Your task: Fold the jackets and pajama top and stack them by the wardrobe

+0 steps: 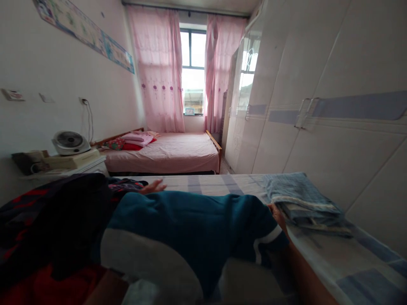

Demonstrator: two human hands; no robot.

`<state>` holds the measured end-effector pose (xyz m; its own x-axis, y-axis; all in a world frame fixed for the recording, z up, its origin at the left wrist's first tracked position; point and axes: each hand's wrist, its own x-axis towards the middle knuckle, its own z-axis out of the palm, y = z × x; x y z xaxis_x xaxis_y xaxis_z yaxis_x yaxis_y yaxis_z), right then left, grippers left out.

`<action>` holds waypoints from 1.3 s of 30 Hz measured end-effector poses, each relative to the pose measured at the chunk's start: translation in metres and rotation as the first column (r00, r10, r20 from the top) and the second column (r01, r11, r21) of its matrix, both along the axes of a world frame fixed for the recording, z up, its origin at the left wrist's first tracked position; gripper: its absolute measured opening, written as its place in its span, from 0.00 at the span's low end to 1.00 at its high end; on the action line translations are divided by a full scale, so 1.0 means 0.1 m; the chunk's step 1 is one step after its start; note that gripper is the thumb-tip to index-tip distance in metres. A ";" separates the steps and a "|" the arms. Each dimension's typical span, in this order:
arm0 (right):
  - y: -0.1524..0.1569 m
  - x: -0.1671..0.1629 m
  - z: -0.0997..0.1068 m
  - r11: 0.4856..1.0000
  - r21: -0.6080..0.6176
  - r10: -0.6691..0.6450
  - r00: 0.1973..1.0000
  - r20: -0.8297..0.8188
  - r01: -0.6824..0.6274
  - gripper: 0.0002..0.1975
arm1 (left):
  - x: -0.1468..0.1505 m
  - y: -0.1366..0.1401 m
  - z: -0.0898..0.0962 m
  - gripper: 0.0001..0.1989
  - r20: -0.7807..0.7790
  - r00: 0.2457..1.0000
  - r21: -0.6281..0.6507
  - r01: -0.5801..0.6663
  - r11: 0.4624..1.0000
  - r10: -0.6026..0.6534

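A teal T-shirt (190, 216) with a pale panel and a white stripe on its sleeve is spread in front of me above the bed. My left hand (154, 186) shows past the shirt's far left edge, fingers stretched out; its forearm passes behind the cloth. At the right sleeve, my right hand (277, 215) has its fingers closed at the shirt's edge, partly hidden by the fabric. Dark clothes with red markings (79, 216) are heaped to the left, beside the shirt. Red cloth (60, 284) lies below them.
Folded blue-grey cloth (302, 199) lies on the checked bedsheet (321, 254) at the right. White wardrobes (333, 161) line the right side. Beyond stands a second bed (178, 148) with pink bedding. A fan (70, 142) sits on a bedside cabinet at the left wall.
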<state>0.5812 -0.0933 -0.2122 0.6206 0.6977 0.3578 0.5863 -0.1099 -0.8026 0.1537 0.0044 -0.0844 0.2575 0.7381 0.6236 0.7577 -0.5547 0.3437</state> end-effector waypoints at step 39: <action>0.05 0.04 -0.17 0.996 -0.048 0.069 0.978 -0.197 -0.080 0.19 | 0.18 -0.60 0.52 0.08 -0.008 0.999 0.393 0.039 0.919 -0.039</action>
